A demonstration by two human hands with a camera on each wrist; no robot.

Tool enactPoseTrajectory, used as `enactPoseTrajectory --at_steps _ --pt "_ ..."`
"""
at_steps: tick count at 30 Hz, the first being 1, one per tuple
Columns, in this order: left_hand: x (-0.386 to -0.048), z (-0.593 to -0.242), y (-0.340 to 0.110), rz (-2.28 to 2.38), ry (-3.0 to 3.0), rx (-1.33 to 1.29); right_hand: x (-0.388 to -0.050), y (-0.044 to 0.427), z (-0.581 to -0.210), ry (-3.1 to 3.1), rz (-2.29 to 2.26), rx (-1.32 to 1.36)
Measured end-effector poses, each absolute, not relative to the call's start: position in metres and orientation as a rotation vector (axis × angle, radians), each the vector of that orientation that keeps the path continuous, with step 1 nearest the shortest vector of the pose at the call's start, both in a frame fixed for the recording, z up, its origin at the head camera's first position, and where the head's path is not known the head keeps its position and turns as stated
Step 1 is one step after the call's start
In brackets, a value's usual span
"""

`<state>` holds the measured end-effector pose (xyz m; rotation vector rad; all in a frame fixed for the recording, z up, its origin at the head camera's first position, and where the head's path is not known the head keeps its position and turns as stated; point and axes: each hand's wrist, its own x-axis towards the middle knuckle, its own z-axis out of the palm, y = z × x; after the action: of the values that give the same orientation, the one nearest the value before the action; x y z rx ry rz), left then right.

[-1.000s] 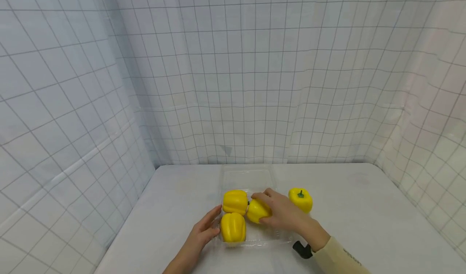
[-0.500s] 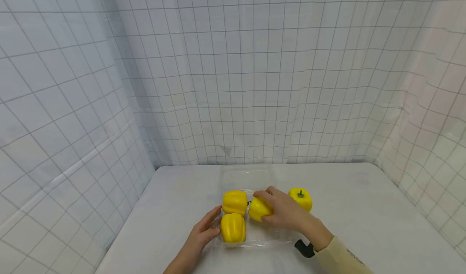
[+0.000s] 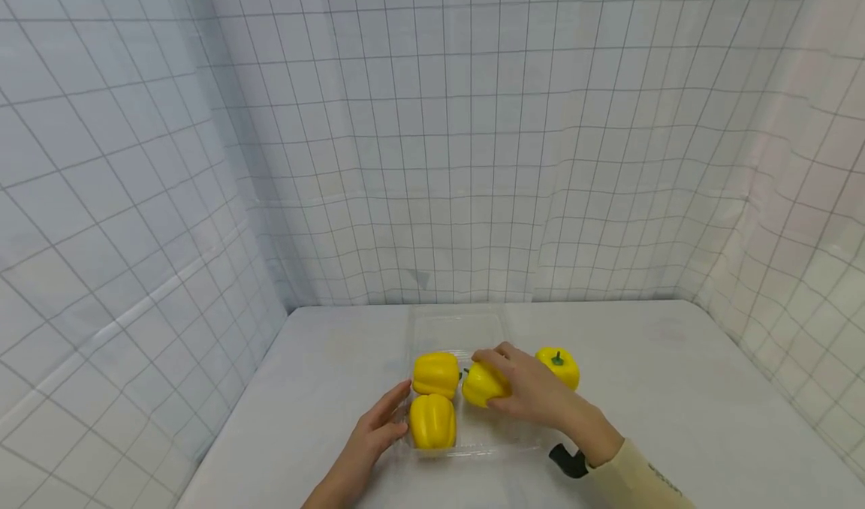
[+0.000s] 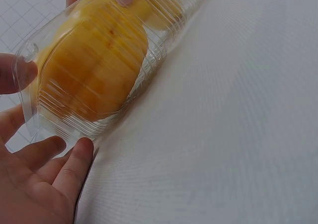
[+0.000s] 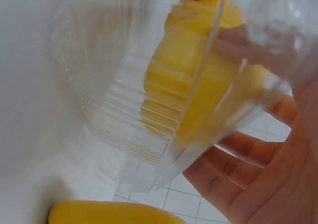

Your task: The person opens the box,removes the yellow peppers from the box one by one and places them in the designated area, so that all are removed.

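A clear plastic clamshell container (image 3: 486,435) lies unfolded on the table, its lid (image 3: 459,333) towards the back. Two yellow bell peppers, a rear one (image 3: 435,374) and a front one (image 3: 433,421), sit along its left side. My right hand (image 3: 530,389) grips another bell pepper (image 3: 483,385) from its right side, over the right part of the container; in the right wrist view this pepper (image 5: 184,75) shows through the ribbed wall. My left hand (image 3: 370,434) touches the container's left wall with spread, relaxed fingers (image 4: 74,167).
One more yellow bell pepper (image 3: 559,370) stands on the white table to the right of the container, stem up. A black curved object (image 3: 568,461) is by the right wrist. Gridded white sheets (image 3: 446,156) hang behind and at both sides.
My right hand has shifted the gripped pepper slightly right and back, away from the two left peppers. The left hand stays in place.
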<state>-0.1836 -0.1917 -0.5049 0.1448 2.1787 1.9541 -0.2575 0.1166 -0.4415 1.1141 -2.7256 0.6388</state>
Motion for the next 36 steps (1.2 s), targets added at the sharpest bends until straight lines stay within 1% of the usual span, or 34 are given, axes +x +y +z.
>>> enactPoseTrajectory --at_steps 15,36 --pt "-0.183 -0.509 -0.192 1.961 2.184 0.162 -0.251 0.123 -0.434 -2.684 0.66 1.112" --pt "-0.181 -0.506 -0.192 1.941 2.187 0.176 -0.235 0.138 -0.426 -2.643 0.618 1.024"
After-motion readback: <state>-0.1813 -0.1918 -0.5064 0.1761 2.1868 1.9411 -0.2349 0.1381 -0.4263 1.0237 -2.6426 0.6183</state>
